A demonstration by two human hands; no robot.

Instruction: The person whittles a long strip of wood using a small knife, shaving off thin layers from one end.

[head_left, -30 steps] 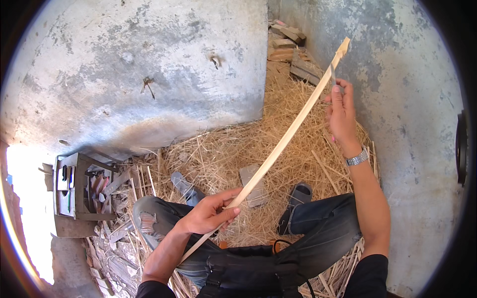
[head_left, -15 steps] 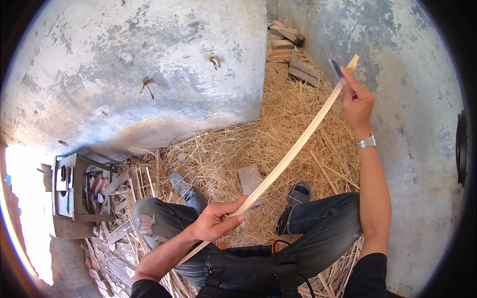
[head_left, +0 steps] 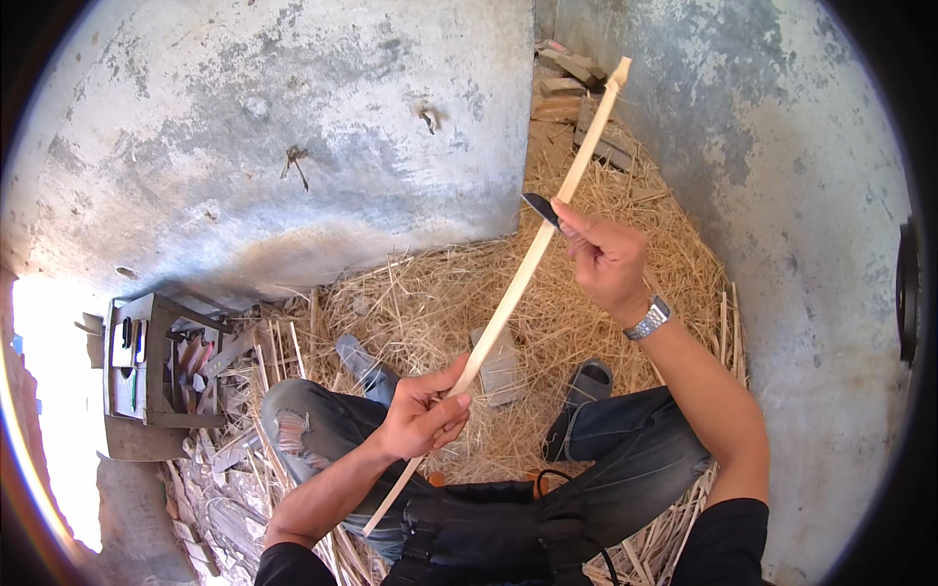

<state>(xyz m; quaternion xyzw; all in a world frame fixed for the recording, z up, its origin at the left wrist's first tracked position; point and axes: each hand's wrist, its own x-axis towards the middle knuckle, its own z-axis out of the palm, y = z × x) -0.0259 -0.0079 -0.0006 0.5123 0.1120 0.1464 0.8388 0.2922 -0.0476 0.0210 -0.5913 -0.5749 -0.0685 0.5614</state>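
A long pale strip, bamboo by its look with a knot at the far end (head_left: 508,305), slants from my lap up toward the far right. My left hand (head_left: 424,410) is closed around its lower part, thumb on top. My right hand (head_left: 604,256), with a metal watch (head_left: 649,318) on the wrist, grips a dark-bladed knife (head_left: 539,208). Its blade lies across the strip around the middle of the far half, pointing left. The knife's handle is mostly hidden in my fingers. My right thumb rests against the strip beside the blade.
Shavings (head_left: 625,210) cover the floor between my sandalled feet, around a flat block (head_left: 500,371). A small wooden stand (head_left: 147,361) holding tools is at the left. Bricks and wood pieces (head_left: 572,68) lie in the far corner. Bare walls (head_left: 811,254) stand close right and ahead.
My right hand and the knife have moved down along the strip, toward me and left. The strip's far end has swung up and left. My left hand keeps its grip.
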